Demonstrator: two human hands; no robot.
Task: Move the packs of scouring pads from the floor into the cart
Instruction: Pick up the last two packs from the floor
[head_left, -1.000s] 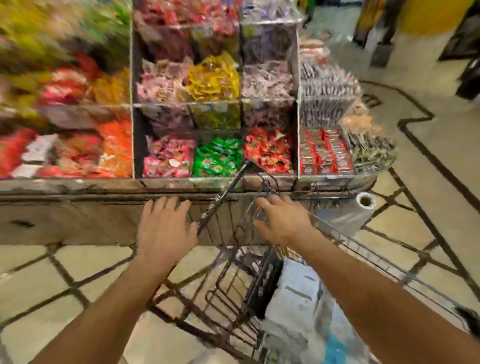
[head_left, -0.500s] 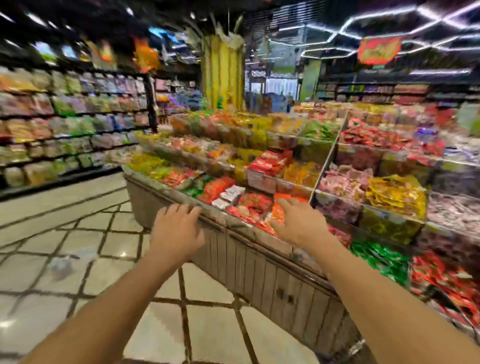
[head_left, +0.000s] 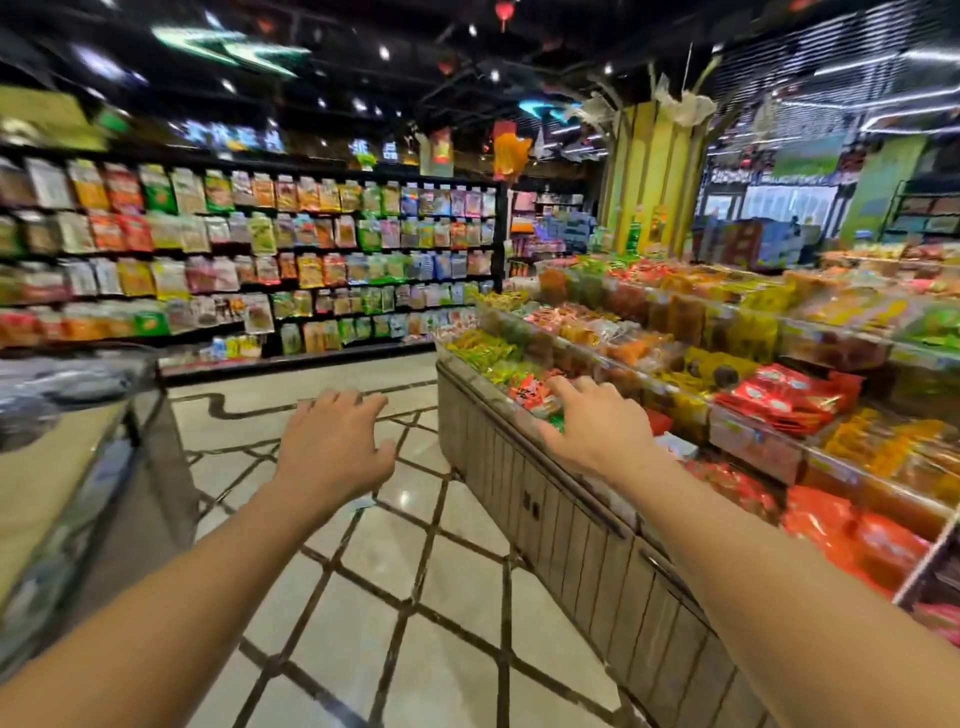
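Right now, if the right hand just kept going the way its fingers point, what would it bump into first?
Probably the snack packets heaped in the display counter; the right hand seems to hover just above them, though depth is unclear.

The view swings left across the three moments; the wire cart and the white packs inside it, under the hands a second ago, are gone from sight; the snack display (head_left: 675, 364), then square ahead, now runs along the right; a wall of shelves (head_left: 249, 260) now fills the far left; a metal counter (head_left: 78, 467) comes in at the near left; the left hand (head_left: 332, 441) now hangs over the tiled floor (head_left: 415, 597); the right hand (head_left: 597, 426) now hovers at the display's near edge, no longer over the cart's rim.
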